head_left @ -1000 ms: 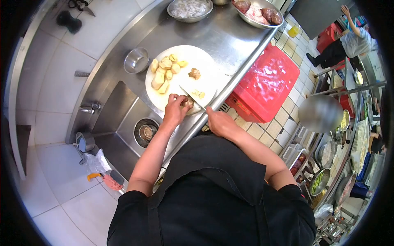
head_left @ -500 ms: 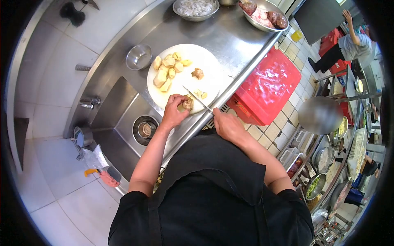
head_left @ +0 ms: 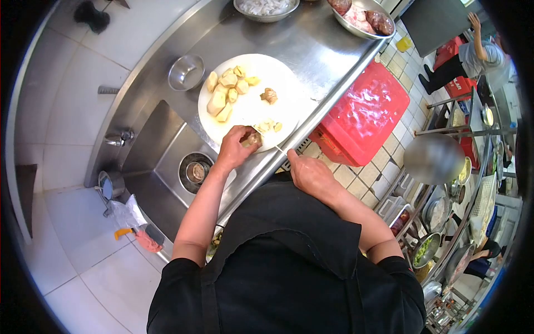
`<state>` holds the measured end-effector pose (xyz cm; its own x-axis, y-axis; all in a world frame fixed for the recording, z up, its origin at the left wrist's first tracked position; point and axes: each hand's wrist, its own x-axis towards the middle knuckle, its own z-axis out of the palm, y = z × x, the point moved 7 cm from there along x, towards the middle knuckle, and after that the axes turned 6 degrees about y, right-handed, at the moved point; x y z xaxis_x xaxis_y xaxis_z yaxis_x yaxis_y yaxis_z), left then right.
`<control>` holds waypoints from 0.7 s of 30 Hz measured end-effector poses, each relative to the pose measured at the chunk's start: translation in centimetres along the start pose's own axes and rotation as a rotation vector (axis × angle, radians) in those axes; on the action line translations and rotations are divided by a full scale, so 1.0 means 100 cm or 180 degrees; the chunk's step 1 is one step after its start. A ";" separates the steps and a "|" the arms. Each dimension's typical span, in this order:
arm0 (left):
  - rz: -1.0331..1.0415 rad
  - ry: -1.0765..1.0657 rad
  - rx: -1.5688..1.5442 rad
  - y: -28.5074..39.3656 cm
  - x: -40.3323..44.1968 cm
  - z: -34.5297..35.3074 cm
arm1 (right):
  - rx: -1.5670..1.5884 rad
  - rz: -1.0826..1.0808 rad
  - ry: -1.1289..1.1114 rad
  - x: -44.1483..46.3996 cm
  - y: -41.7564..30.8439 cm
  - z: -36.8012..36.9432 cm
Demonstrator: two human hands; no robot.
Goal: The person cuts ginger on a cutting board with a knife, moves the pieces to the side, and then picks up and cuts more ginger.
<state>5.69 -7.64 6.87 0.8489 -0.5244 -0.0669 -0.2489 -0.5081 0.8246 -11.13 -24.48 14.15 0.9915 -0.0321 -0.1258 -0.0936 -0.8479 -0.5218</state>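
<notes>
My left hand (head_left: 238, 149) is closed on a brown-skinned knob of ginger (head_left: 254, 139) at the near edge of the round white cutting board (head_left: 261, 72). My right hand (head_left: 312, 177) grips a knife (head_left: 280, 149) by its handle. Its thin blade points toward the ginger; whether it touches is hard to see. Small scraps (head_left: 269, 126) lie just beyond the blade. Further back on the board rests another unpeeled knob (head_left: 269, 96). Several peeled yellow pieces (head_left: 217, 103) are grouped on the board's left side.
A metal bowl (head_left: 187, 72) stands left of the board, beside the sink (head_left: 161, 150). Bowls of pale food (head_left: 268, 16) and meat (head_left: 361, 32) sit at the back. A red crate (head_left: 361, 117) stands right of the counter. Another person (head_left: 478, 58) is at upper right.
The knife blade has swung down, away from the board's middle to its near edge. The ginger has turned slightly in my left hand. Both hands stay in nearly the same place.
</notes>
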 end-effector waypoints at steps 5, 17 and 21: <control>-0.0031 -0.0035 -0.0092 -0.004 0.002 -0.001 | 0.0071 0.0002 -0.0109 0.009 -0.002 0.002; 0.0086 0.0001 -0.0437 -0.021 -0.003 0.004 | 0.0227 0.0269 -0.0359 0.068 0.014 0.045; 0.0620 0.0122 -0.0055 -0.015 -0.017 -0.005 | 0.0384 0.0474 -0.0278 0.062 0.022 0.041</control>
<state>4.87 -5.63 6.04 0.8027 -0.5851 0.1160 -0.4024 -0.3876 0.8294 -5.57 -24.35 8.77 0.9548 -0.1019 -0.2791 -0.2539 -0.7676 -0.5885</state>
